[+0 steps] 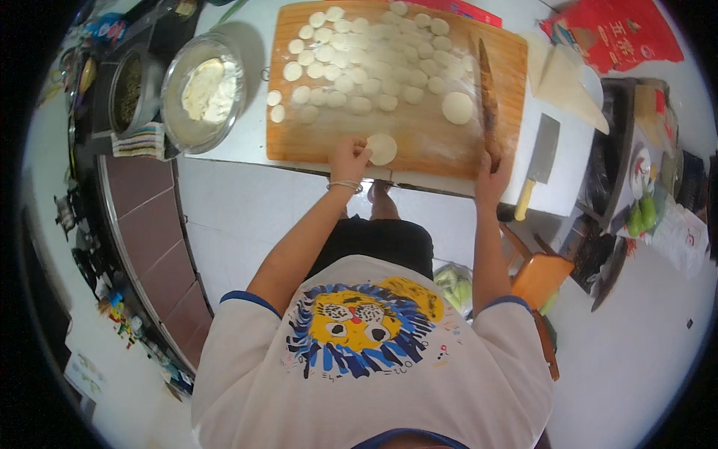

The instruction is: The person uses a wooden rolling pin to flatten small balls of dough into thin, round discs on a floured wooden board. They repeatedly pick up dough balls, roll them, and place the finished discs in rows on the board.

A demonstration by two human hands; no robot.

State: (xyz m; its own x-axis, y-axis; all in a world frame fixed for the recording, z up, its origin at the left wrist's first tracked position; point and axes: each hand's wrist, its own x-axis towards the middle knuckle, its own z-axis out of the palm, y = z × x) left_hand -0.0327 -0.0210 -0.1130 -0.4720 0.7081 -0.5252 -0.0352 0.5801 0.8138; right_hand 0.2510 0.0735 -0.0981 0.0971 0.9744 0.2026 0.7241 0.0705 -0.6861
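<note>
A wooden board (437, 142) lies on the white table, dusted with flour. Several small round dough pieces (359, 56) cover its far half. My left hand (349, 159) pinches the edge of a flattened dough disc (383, 149) near the board's front edge. My right hand (493, 173) grips the near end of a long wooden rolling pin (488, 90), which lies along the board's right side. Another flat disc (457, 107) rests just left of the pin.
A metal bowl (196, 127) with dough sits left of the board, beside a dark pot (133, 90) and a striped cloth (139, 141). A cleaver (540, 161) lies right of the board. A red bag (613, 34) is at the far right, an orange stool (540, 278) below.
</note>
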